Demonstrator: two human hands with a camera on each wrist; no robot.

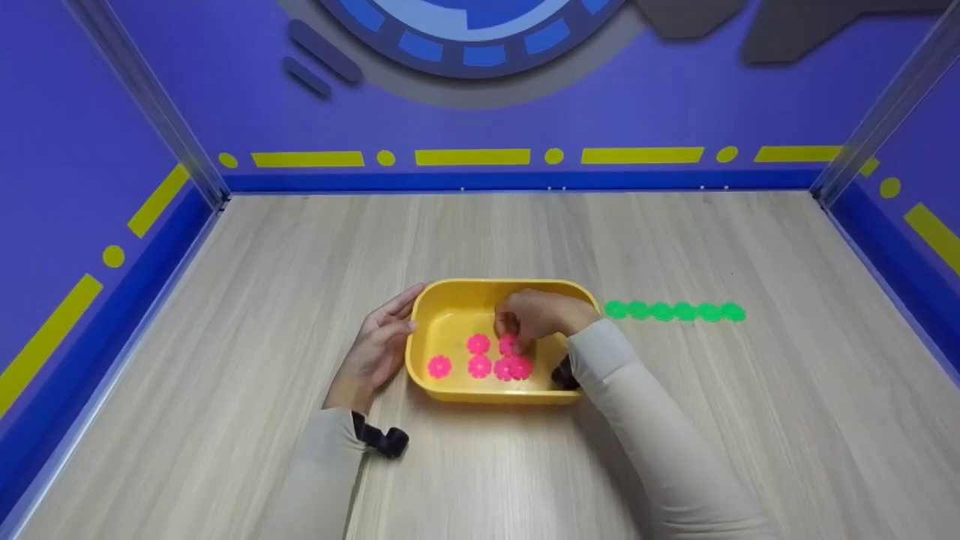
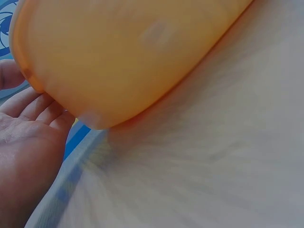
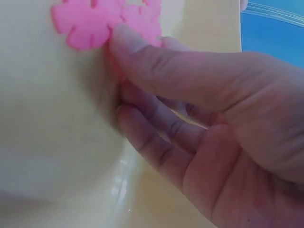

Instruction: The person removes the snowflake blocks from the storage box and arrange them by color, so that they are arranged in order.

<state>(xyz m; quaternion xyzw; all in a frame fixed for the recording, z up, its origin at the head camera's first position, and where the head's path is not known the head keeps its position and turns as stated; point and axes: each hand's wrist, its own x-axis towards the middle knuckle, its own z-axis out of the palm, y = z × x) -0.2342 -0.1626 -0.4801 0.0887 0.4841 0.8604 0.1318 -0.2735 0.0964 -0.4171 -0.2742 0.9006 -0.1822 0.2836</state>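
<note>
A yellow plastic basin (image 1: pixel 450 319) stands on the table in the head view. Several pink flower-shaped plastic discs (image 1: pixel 479 366) lie on its floor, two of them overlapping. My left hand (image 1: pixel 379 337) holds the basin's left end, thumb by the rim and fingers against the outer wall. Inside the basin my right hand (image 1: pixel 540 311) has its thumb and fingertips on a pink flower disc (image 1: pixel 508 344). From the right wrist, the thumb presses against pink plastic, with a flower disc (image 3: pixel 88 23) beyond it; the fingertips are partly hidden.
To the right of the basin, a straight row of several green flower discs (image 1: pixel 684 311) lies on the wooden table (image 1: pixel 315 255). Blue panels (image 1: pixel 480 124) with yellow marks enclose the table at the back and sides.
</note>
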